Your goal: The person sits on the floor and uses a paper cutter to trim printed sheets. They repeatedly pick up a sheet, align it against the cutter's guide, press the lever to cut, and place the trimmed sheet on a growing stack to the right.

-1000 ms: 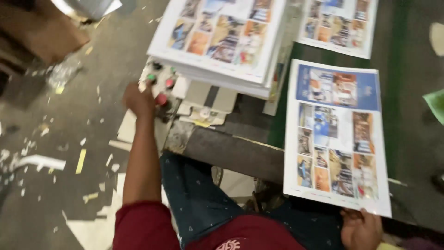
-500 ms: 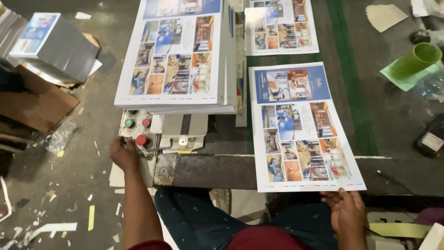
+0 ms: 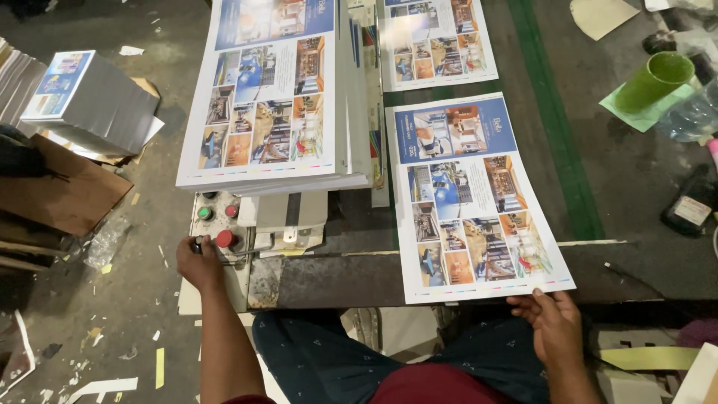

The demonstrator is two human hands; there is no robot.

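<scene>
Sheet (image 3: pixel 474 202), thin, floppy printed paper flat at the table's (image 3: pixel 636 187) near edge, is pinched at its near corner by the right hand (image 3: pixel 552 326), while left hand (image 3: pixel 199 262) fingers curl on the control panel (image 3: pixel 217 224) by the red button (image 3: pixel 224 239).

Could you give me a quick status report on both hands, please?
Left hand on control panel by red button. Right hand holding printed sheet at near edge. Nothing blocking.
</scene>
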